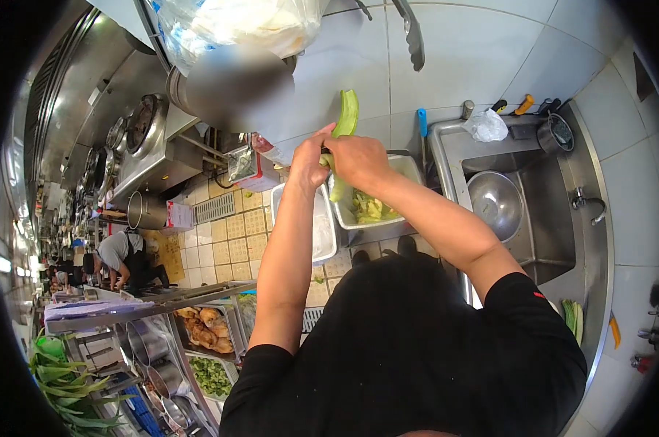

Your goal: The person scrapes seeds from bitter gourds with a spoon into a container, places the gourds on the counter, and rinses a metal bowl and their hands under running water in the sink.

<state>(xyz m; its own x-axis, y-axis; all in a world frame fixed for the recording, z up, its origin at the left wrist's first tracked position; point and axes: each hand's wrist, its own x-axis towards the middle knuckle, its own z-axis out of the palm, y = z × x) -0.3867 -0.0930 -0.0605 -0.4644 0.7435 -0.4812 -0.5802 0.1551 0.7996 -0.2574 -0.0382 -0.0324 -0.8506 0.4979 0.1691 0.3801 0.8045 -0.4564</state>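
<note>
A long, curved light-green vegetable, perhaps a cucumber or gourd, sticks up from between my two hands, with a pale inner face showing. My left hand is closed around its lower part, the thumb against the side. Beside it, my right hand is also closed, the back of the hand hiding most of its grip. A small dark bit shows between the hands, too hidden to name. Directly below stands a white bin holding yellow-green vegetable pieces. Another pale-green piece hangs at the bin's left edge.
Left of the bin is a second white tub. A steel sink with a metal bowl lies to the right. Trays of roast poultry and chopped greens sit on a rack at lower left. A co-worker bends farther back.
</note>
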